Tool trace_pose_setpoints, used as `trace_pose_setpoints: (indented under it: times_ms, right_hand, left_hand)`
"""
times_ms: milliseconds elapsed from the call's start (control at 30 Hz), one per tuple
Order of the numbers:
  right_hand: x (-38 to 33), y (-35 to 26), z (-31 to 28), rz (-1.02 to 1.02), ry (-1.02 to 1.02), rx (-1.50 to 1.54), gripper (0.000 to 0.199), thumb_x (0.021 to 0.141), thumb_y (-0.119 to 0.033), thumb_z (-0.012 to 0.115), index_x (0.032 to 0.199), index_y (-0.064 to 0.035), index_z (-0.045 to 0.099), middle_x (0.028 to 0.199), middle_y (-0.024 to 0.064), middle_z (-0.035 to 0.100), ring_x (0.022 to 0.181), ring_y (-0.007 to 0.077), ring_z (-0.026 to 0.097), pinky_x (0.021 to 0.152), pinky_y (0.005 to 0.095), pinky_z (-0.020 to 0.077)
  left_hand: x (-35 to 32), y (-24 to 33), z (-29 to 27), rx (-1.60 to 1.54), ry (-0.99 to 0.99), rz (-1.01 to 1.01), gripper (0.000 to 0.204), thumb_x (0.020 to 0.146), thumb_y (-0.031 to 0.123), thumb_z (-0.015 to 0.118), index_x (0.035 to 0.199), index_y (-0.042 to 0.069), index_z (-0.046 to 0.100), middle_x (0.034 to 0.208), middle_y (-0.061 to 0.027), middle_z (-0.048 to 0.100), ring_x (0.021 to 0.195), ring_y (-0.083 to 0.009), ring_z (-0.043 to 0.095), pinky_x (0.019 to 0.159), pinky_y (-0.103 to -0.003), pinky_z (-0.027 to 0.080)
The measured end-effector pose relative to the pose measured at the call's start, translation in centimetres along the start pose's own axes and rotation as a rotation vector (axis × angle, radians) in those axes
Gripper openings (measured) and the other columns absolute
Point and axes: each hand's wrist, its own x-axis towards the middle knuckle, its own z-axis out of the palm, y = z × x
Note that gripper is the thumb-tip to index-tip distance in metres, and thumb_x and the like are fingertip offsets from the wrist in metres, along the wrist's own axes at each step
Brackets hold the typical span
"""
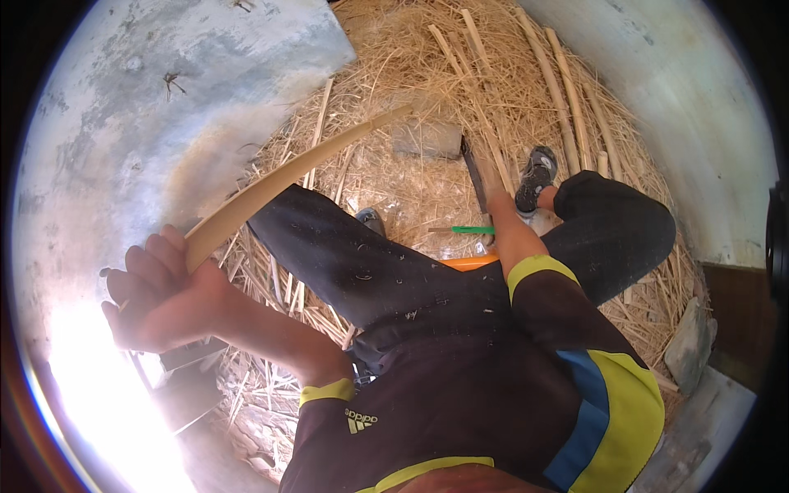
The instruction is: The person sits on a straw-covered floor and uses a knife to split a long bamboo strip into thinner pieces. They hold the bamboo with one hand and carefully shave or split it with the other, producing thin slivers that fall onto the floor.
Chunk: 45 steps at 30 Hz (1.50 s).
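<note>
At nine o'clock, the left hand [160, 296] holds a pale cane [279, 182] slanting toward twelve over straw [411, 107]. The right hand [493, 182] seemingly grips a blade [474, 174]; steady support should keep the cut controlled.

Long pale bamboo strip [288, 172], slightly bowed, slanting across straw-covered ground

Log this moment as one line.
left hand: grips bamboo strip | right hand: on blade | ground: straw
</note>
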Motion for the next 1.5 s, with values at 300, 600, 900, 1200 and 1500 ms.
trace_pose_setpoints:
  times_ms: [300, 600, 900, 1200, 1500]
  right_hand:
    - [-1.5, 0.0, 2.9, -0.154, 0.051, -0.290, 0.022, 0.087, -0.018, 0.052, 0.096, -0.0068, 0.070, 0.102, 0.0142, 0.067, 0.094, 0.0291, 0.065, 0.076, 0.0392, 0.0537]
    - [-2.9, -2.2, 5.4, 0.117, 0.047, -0.062, 0.027, 0.090, -0.013, 0.044, 0.095, -0.0044, 0.070, 0.097, 0.0160, 0.067, 0.091, 0.0297, 0.066, 0.072, 0.0414, 0.0544]
    - [-1.2, -0.3, 8.5, 0.240, -0.162, 0.055, 0.029, 0.085, -0.019, 0.049, 0.097, -0.0012, 0.068, 0.100, 0.0187, 0.066, 0.091, 0.0302, 0.065, 0.076, 0.0387, 0.0531]
    - [-2.6, -0.5, 6.5, 0.076, -0.092, 0.027, 0.036, 0.073, -0.025, 0.063, 0.100, -0.0014, 0.067, 0.103, 0.0192, 0.065, 0.098, 0.0309, 0.063, 0.082, 0.0387, 0.0511]
    - [-1.6, -0.9, 1.6, -0.189, 0.028, 0.006, 0.031, 0.075, -0.026, 0.059, 0.092, -0.0014, 0.068, 0.099, 0.0214, 0.065, 0.088, 0.0302, 0.066, 0.071, 0.0405, 0.0534]
  left_hand:
    - [0.9, -0.6, 1.8, 0.087, -0.101, 0.113, 0.028, 0.080, 0.015, 0.036, 0.055, 0.014, 0.024, 0.051, 0.0007, 0.018, 0.045, -0.0111, 0.017, 0.046, -0.027, 0.016]
    - [3.2, -1.4, -0.5, 0.106, -0.178, 0.137, 0.024, 0.080, 0.010, 0.038, 0.059, 0.011, 0.027, 0.056, 0.0004, 0.020, 0.051, -0.0117, 0.019, 0.050, -0.029, 0.020]
    - [1.8, -1.4, 1.2, 0.132, -0.081, 0.126, 0.024, 0.074, 0.014, 0.038, 0.057, 0.015, 0.022, 0.055, 0.0001, 0.016, 0.049, -0.0128, 0.015, 0.048, -0.029, 0.017]
    - [1.2, -1.1, 2.5, 0.284, 0.121, 0.161, 0.028, 0.074, 0.023, 0.035, 0.056, 0.018, 0.014, 0.051, -0.0003, 0.010, 0.046, -0.0137, 0.009, 0.047, -0.029, 0.015]
    - [2.5, -1.0, 2.0, 0.129, -0.027, 0.052, 0.030, 0.073, 0.023, 0.038, 0.053, 0.019, 0.016, 0.048, 0.0016, 0.012, 0.044, -0.0118, 0.008, 0.046, -0.028, 0.015]
